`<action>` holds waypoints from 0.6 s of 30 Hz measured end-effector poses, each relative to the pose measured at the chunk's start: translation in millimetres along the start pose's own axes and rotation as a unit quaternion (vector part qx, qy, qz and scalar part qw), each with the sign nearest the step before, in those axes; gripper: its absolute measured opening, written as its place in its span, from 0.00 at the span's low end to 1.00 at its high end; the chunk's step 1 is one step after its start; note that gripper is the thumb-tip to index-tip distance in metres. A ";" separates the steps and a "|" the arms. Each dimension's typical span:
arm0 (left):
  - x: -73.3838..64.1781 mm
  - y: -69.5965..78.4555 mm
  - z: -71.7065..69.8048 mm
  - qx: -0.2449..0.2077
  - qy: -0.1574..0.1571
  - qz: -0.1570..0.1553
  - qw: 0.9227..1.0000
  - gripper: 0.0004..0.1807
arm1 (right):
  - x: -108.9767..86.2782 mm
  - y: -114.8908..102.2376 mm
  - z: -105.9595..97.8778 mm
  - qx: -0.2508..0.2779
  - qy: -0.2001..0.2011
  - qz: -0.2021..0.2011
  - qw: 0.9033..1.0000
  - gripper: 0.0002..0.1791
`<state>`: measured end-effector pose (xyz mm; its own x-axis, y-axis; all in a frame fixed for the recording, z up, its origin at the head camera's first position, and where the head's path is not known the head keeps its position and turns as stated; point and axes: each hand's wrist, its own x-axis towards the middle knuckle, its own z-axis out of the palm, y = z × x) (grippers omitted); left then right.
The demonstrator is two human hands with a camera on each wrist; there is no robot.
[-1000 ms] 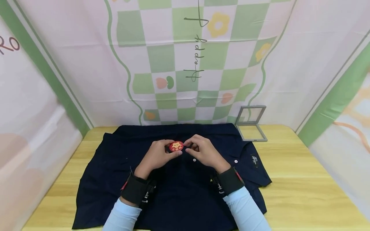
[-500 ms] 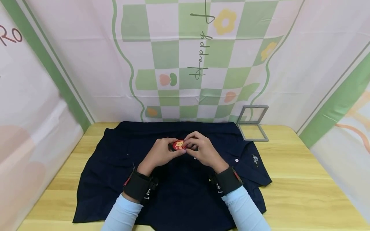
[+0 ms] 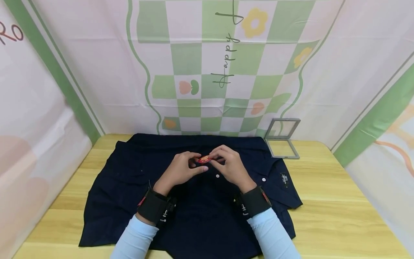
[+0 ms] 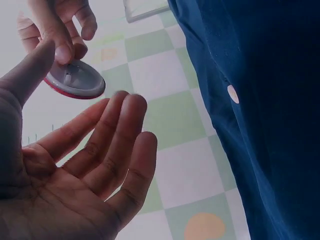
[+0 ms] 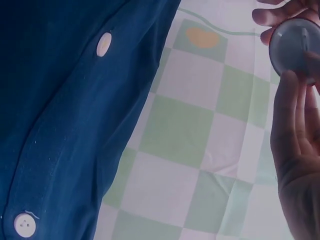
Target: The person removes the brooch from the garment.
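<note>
While the right hand (image 3: pixel 231 167) pinches the red pin-back badge (image 3: pixel 204 159) above the navy button-up shirt (image 3: pixel 207 205), the left hand (image 3: pixel 179 169) is just left of the badge, fingers apart. Far right on the wood table (image 3: pixel 339 216): hinged grey frame (image 3: pixel 283 137), open, near the checkered backdrop (image 3: pixel 187 54).
</note>
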<state>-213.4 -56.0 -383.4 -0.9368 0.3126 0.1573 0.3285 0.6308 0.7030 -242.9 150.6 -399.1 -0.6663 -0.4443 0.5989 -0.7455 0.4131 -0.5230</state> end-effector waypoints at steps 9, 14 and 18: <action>-0.6 -3.7 -0.5 0.009 0.040 0.036 0.999 0.16 | 0.6 1.2 -3.9 0.005 0.026 0.014 1.000 0.07; 0.5 -4.9 2.3 0.019 0.072 0.058 0.996 0.08 | 0.3 0.2 -2.6 0.006 0.019 0.011 1.000 0.07; 1.1 -5.6 3.8 0.014 0.082 0.066 0.994 0.07 | 0.4 0.0 -2.0 0.004 0.016 0.011 1.000 0.07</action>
<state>-215.8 -56.5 -389.8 -0.8915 0.2755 0.3595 0.4510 0.6124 0.6493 -243.2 152.0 -397.7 -0.6818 -0.4099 0.6060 -0.7310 0.4155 -0.5413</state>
